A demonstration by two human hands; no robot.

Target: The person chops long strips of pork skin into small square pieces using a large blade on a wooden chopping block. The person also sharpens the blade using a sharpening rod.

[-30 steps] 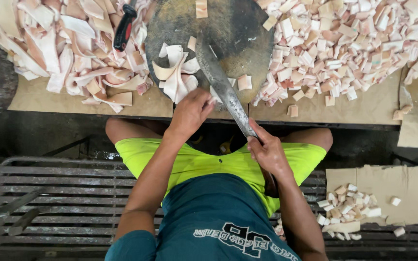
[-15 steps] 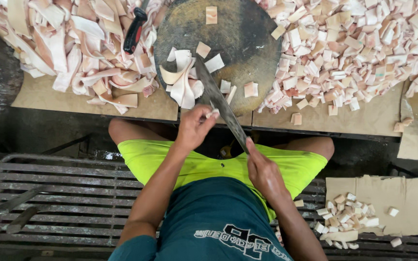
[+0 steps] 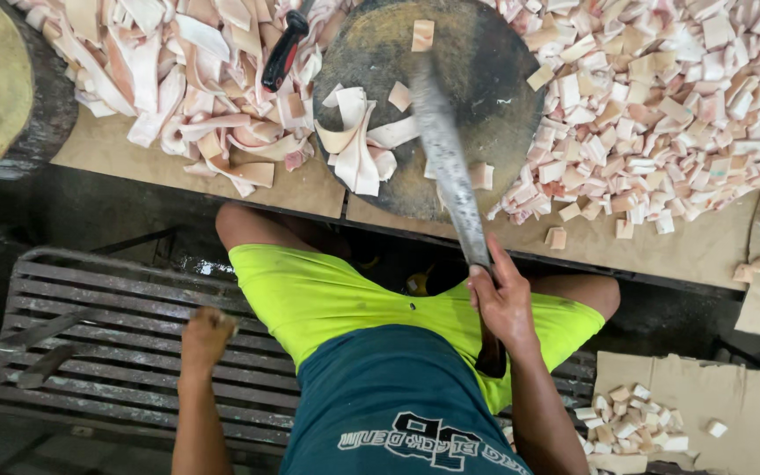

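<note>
The blade of the long knife (image 3: pixel 443 158) is motion-blurred, and its handle is mostly hidden inside the right hand (image 3: pixel 503 303), fingers clenched around it. The left hand (image 3: pixel 207 336) hangs low over the slatted bench (image 3: pixel 90 325), loosely curled, holding nothing. Pale strips (image 3: pixel 358 145) lie on the round dark chopping block (image 3: pixel 477 79). The brown surface (image 3: pixel 705 251) carries heaps of cut pieces (image 3: pixel 661 114), running off-frame.

Neon yellow-green shorts (image 3: pixel 310 290), dark teal shirt (image 3: pixel 389 396) with white lettering, bare arms, bare knees
</note>
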